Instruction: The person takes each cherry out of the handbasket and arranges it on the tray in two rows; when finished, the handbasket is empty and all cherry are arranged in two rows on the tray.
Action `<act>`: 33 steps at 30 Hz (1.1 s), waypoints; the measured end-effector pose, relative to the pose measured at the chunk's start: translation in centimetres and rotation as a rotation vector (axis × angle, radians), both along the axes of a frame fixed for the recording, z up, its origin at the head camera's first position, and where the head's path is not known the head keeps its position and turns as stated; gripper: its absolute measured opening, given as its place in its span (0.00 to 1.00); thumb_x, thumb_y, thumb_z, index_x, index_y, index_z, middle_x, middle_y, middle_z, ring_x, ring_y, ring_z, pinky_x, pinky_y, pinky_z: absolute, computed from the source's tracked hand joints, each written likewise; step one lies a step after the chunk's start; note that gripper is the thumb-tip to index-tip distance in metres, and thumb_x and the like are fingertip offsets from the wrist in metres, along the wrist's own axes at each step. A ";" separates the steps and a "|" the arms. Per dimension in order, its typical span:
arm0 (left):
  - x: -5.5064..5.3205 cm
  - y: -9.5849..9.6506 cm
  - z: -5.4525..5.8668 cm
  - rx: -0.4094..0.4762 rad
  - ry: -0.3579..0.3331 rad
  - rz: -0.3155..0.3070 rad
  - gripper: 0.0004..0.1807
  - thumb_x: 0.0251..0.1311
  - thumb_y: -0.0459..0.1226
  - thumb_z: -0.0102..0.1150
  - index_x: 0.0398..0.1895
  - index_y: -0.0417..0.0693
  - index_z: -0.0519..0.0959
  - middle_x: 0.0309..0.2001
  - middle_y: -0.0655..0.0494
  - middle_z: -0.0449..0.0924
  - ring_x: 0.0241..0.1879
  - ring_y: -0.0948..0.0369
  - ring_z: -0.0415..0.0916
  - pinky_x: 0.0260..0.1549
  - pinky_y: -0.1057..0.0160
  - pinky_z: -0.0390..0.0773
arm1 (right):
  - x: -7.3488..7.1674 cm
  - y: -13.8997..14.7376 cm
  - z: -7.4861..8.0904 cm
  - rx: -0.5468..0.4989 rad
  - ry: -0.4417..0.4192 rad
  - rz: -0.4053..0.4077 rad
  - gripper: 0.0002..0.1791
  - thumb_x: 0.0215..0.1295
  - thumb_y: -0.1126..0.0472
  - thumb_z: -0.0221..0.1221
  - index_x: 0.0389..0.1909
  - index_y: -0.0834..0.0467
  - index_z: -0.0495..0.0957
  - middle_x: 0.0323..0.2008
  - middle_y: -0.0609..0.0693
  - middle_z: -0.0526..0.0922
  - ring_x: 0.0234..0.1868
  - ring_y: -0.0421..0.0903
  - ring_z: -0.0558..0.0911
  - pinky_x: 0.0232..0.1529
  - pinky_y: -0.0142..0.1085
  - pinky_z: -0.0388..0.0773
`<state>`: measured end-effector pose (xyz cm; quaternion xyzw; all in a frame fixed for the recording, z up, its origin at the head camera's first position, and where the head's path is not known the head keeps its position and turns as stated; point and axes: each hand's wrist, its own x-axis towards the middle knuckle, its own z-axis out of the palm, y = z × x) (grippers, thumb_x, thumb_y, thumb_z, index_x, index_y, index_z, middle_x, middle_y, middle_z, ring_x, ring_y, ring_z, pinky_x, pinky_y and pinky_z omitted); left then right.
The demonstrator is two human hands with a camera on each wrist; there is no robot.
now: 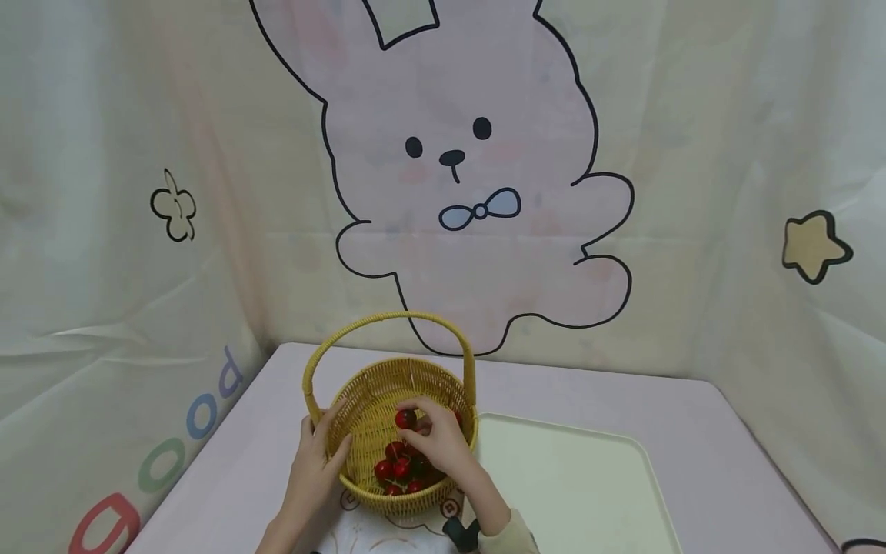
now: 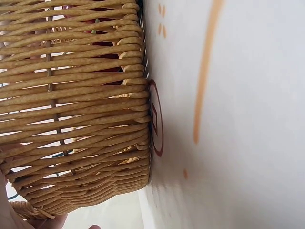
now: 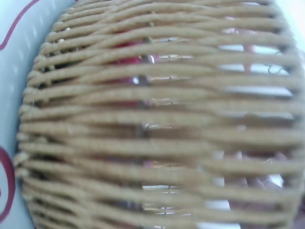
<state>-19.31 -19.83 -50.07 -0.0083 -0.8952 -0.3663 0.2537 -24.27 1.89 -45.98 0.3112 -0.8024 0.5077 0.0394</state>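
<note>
A yellow woven basket (image 1: 377, 385) with a tall arched handle stands on the table. My left hand (image 1: 311, 465) grips its left rim beside the foot of the handle, the thumb reaching over the edge. Inside the basket, my right hand (image 1: 443, 438) pinches a dark red cherry (image 1: 405, 418) between thumb and fingers, above a pile. Several shiny red cherries (image 1: 401, 467) lie in the near right part of the basket, partly hidden by the right hand. Both wrist views look at the basket's woven side wall (image 2: 86, 105), with bits of red showing through the gaps.
A pale cream tray (image 1: 574, 477) lies right of the basket. Under the basket's near side is a white printed cloth (image 1: 374, 531). The light table (image 1: 692, 431) ends at a fabric backdrop with a drawn rabbit.
</note>
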 end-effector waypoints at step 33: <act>-0.1 -0.3 -0.3 0.005 -0.003 -0.008 0.31 0.61 0.39 0.57 0.67 0.65 0.61 0.53 0.46 0.61 0.38 0.50 0.71 0.27 0.54 0.72 | 1.2 7.5 4.0 -0.034 -0.087 -0.045 0.17 0.60 0.66 0.59 0.52 0.60 0.76 0.48 0.58 0.78 0.48 0.53 0.79 0.45 0.36 0.77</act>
